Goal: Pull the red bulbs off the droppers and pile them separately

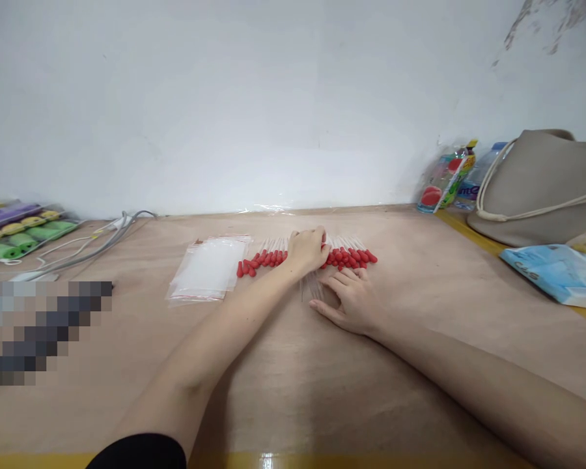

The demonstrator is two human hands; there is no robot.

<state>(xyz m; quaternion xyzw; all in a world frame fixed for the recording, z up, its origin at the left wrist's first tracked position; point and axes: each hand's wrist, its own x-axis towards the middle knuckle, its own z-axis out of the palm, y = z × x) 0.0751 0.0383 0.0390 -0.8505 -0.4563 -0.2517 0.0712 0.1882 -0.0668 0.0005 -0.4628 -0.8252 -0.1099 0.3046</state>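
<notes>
A row of glass droppers with red rubber bulbs (349,257) lies across the middle of the table. Many of their clear tubes point to the wall, while a few tubes (313,286) stick out toward me. My left hand (306,251) reaches over the middle of the row, its fingers curled down around some droppers; the fingertips are partly hidden. Just below and to the right, my right hand (354,301) lies low beside the near tubes, thumb spread from the fingers, holding nothing that I can see. Left of the row is a stack of clear zip bags (208,268).
Grey and white cables (112,238) and wrapped green and purple rolls (27,228) occupy the left side. At the right are drink bottles (446,179), a grey drawstring bag (542,189) and a blue packet (557,270). A white wall (273,117) rises behind.
</notes>
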